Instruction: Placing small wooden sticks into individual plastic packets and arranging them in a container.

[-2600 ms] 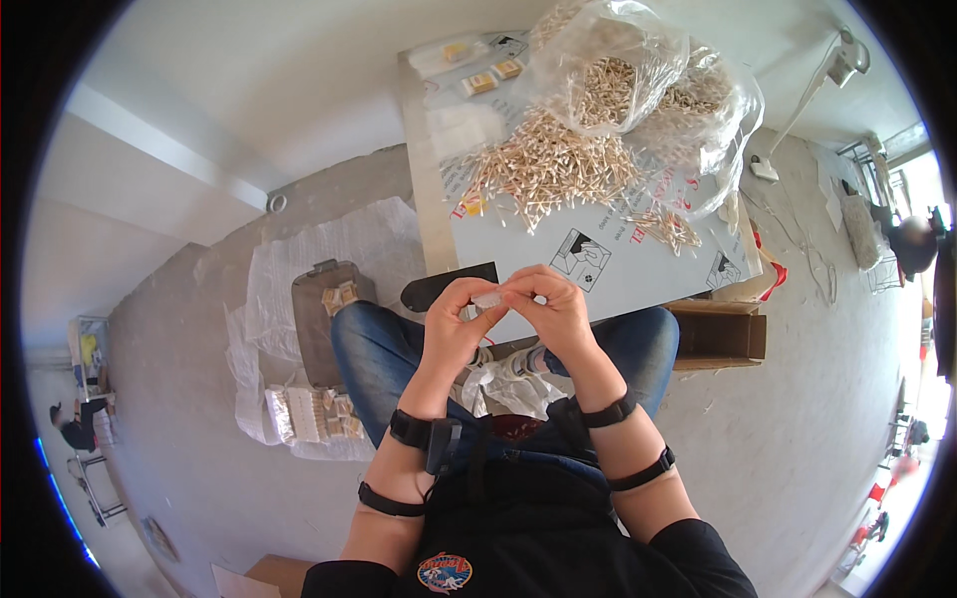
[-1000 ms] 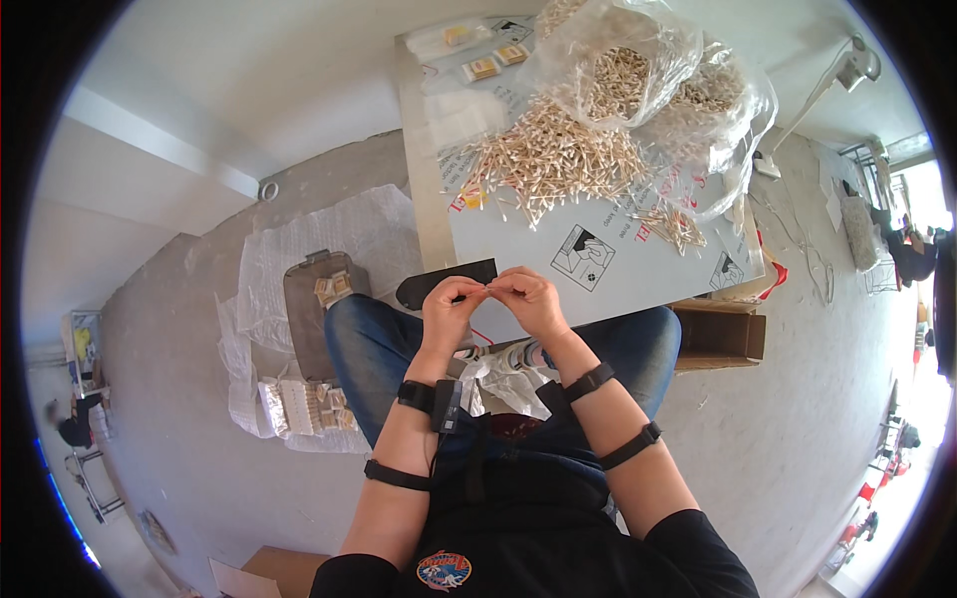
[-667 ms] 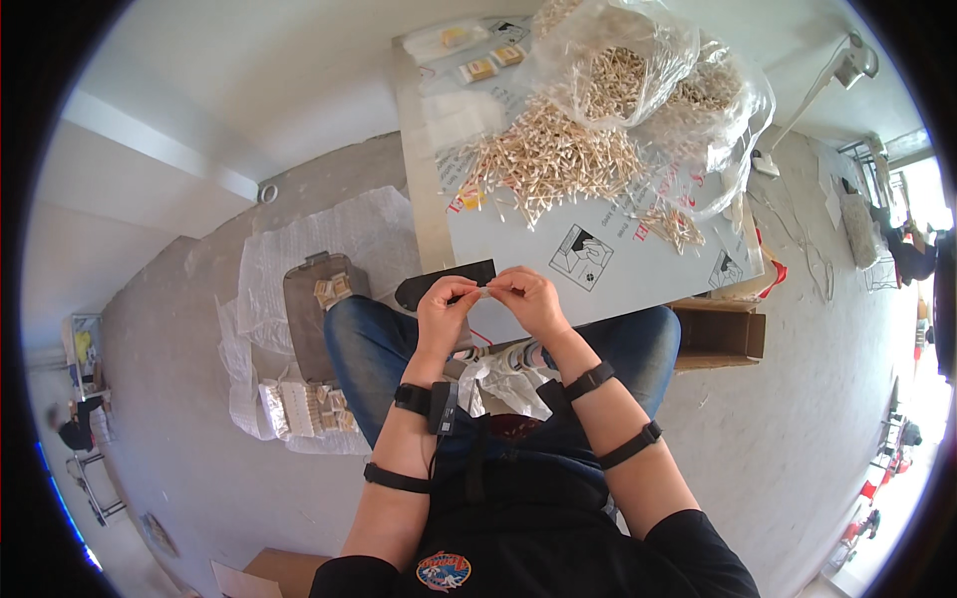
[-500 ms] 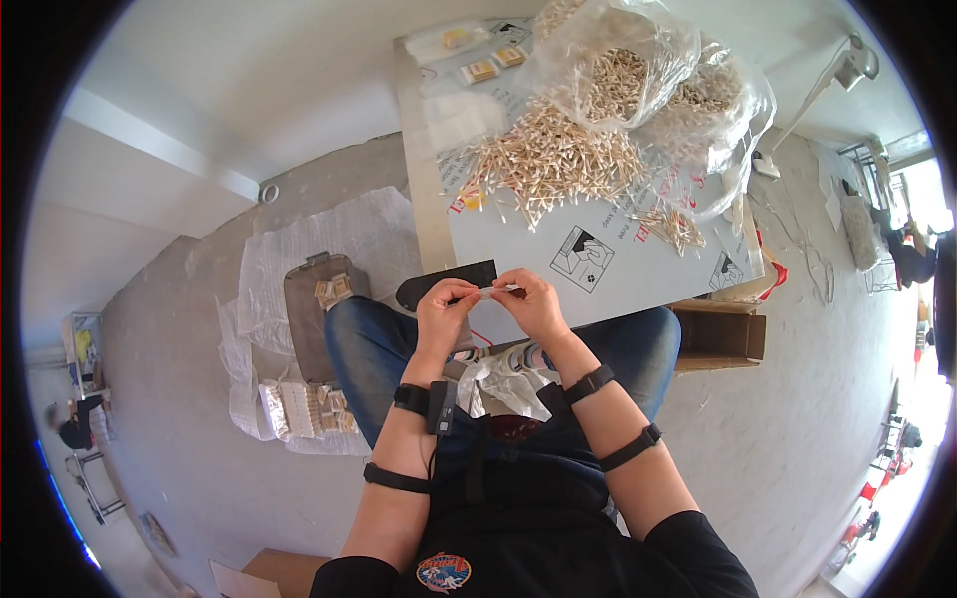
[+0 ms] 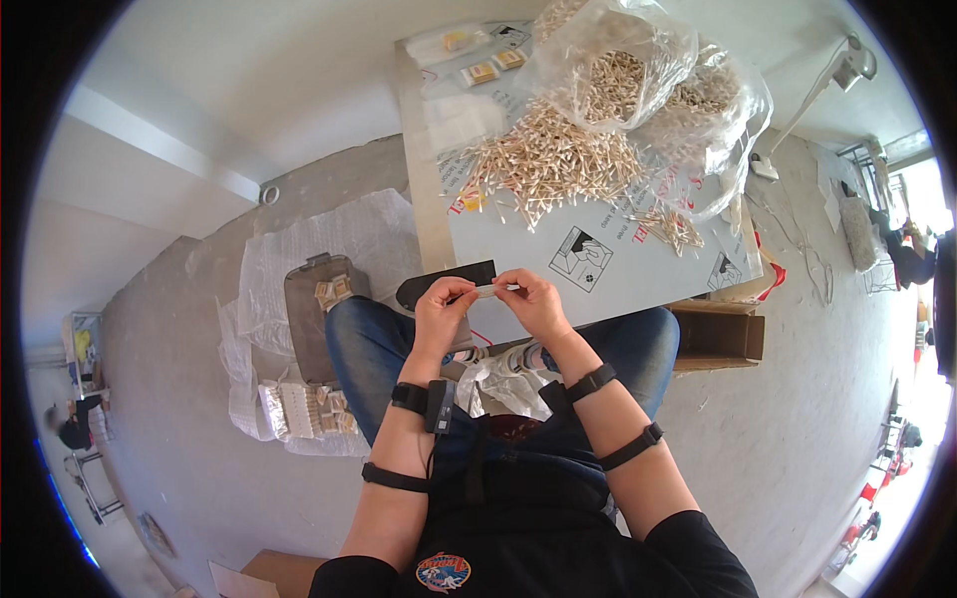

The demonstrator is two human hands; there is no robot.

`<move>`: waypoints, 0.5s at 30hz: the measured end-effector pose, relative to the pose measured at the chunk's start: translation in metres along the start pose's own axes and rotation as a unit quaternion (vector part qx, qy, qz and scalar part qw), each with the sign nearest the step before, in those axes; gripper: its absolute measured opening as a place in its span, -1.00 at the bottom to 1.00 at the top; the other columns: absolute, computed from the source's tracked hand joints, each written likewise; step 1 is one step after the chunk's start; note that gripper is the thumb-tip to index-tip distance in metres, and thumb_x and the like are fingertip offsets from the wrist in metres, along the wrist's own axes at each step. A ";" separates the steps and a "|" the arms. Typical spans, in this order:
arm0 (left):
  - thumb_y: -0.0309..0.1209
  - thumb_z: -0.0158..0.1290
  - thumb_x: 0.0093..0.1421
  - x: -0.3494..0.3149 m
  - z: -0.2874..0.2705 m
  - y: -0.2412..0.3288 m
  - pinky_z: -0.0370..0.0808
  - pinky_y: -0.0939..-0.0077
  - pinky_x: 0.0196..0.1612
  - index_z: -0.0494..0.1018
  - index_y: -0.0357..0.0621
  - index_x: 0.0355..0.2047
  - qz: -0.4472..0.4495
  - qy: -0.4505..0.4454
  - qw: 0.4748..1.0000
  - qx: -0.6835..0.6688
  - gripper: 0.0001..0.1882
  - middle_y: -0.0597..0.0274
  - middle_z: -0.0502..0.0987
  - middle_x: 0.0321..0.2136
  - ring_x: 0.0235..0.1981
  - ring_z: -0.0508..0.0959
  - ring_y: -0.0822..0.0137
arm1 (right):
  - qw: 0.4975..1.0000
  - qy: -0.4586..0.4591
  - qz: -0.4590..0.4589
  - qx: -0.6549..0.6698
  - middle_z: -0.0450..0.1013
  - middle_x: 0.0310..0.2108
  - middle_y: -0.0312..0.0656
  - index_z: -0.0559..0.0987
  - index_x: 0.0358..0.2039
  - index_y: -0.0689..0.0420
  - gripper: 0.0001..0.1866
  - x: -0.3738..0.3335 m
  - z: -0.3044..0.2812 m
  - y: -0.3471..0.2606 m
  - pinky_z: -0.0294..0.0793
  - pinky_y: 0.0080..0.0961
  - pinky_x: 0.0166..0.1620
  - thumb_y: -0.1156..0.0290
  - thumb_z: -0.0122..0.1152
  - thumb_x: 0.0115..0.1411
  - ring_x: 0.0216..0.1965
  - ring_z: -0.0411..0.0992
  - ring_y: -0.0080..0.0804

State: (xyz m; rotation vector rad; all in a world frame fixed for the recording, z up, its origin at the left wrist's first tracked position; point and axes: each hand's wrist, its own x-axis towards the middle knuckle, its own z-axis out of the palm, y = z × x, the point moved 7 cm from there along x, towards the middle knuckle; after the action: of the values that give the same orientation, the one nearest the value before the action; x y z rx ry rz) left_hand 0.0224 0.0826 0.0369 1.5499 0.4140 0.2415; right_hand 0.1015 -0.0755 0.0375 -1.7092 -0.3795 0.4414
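Note:
Just past the table's near edge, my left hand (image 5: 444, 307) and my right hand (image 5: 530, 299) face each other with fingertips pinched. A thin, pale, strip-like thing (image 5: 485, 292) stretches between them, one end in each hand. It is too small to tell its kind. Under and beside my left hand lies a flat black piece (image 5: 454, 281) on the table corner. Farther off, a large heap of cotton swabs (image 5: 563, 159) with wooden sticks spreads over the table (image 5: 518, 269). A smaller group of swabs (image 5: 673, 231) lies to its right.
Clear plastic bags of swabs (image 5: 618, 75) stand behind the heap. Small filled packs (image 5: 480, 72) and flat clear bags (image 5: 464, 118) lie at the table's far left. On the floor are a grey bin (image 5: 304, 319) with packs, more packs (image 5: 299, 409), and a cardboard box (image 5: 723, 337).
My fingertips have parted very slightly, so more of the pale strip shows between them. Both hands keep their pinch, and the swabs and bags have not moved.

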 end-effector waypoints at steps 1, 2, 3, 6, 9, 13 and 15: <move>-0.57 0.21 0.14 0.000 0.000 -0.001 0.45 0.66 -0.22 0.57 -0.26 -0.31 -0.005 0.001 1.000 -0.014 -0.90 0.33 0.58 -0.32 -0.33 0.51 0.56 | 1.000 0.001 -0.002 0.000 0.59 -0.30 -0.22 0.62 -0.24 0.18 -0.83 0.000 -0.001 0.001 0.54 -0.55 -0.24 0.54 0.32 0.12 -0.32 0.54 -0.49; -0.57 0.20 0.15 0.000 -0.001 -0.003 0.44 0.68 -0.24 0.57 -0.25 -0.30 -0.010 0.003 1.000 -0.028 -0.90 0.35 0.57 -0.33 -0.35 0.50 0.58 | 1.000 0.001 -0.002 0.000 0.59 -0.30 -0.22 0.62 -0.24 0.18 -0.83 0.000 -0.001 0.000 0.54 -0.55 -0.24 0.54 0.32 0.12 -0.32 0.54 -0.49; -0.57 0.20 0.15 0.000 -0.002 -0.004 0.44 0.68 -0.24 0.57 -0.25 -0.30 -0.010 0.003 1.000 -0.028 -0.90 0.35 0.57 -0.33 -0.35 0.50 0.58 | 1.000 -0.001 0.012 0.001 0.59 -0.33 -0.23 0.61 -0.23 0.18 -0.83 0.000 -0.001 0.001 0.52 -0.57 -0.25 0.54 0.31 0.13 -0.34 0.53 -0.52; -0.56 0.19 0.16 0.000 -0.003 -0.008 0.41 0.71 -0.28 0.57 -0.24 -0.31 -0.037 0.007 0.998 -0.049 -0.92 0.40 0.57 -0.38 -0.39 0.47 0.62 | 1.000 -0.001 0.026 0.009 0.58 -0.38 -0.26 0.61 -0.23 0.18 -0.84 0.000 -0.003 0.002 0.49 -0.61 -0.28 0.54 0.30 0.14 -0.38 0.51 -0.58; -0.56 0.19 0.17 -0.001 -0.004 -0.006 0.39 0.73 -0.31 0.57 -0.23 -0.30 -0.032 0.011 0.998 -0.054 -0.92 0.43 0.56 -0.41 -0.41 0.45 0.64 | 1.000 -0.004 0.027 0.006 0.58 -0.40 -0.27 0.60 -0.24 0.19 -0.85 0.000 -0.005 -0.003 0.48 -0.62 -0.28 0.54 0.29 0.14 -0.40 0.50 -0.59; -0.56 0.19 0.16 -0.001 -0.005 -0.007 0.39 0.73 -0.30 0.57 -0.23 -0.32 -0.030 0.022 0.998 -0.052 -0.93 0.42 0.55 -0.41 -0.41 0.45 0.63 | 1.000 0.001 0.027 0.002 0.57 -0.36 -0.25 0.59 -0.29 0.19 -0.89 0.000 -0.005 -0.002 0.49 -0.60 -0.28 0.55 0.29 0.13 -0.39 0.51 -0.53; -0.56 0.19 0.16 -0.001 -0.006 -0.009 0.39 0.72 -0.30 0.56 -0.24 -0.33 -0.024 0.024 0.998 -0.047 -0.93 0.41 0.55 -0.41 -0.41 0.46 0.63 | 1.000 0.003 -0.007 -0.002 0.55 -0.33 -0.24 0.59 -0.31 0.19 -0.90 0.002 -0.006 -0.005 0.49 -0.58 -0.28 0.55 0.29 0.12 -0.37 0.51 -0.48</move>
State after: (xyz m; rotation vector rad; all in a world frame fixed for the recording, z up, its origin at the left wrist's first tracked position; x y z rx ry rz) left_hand 0.0181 0.0879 0.0281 1.4419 0.4708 0.2582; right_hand 0.1058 -0.0787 0.0432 -1.7111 -0.3876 0.4251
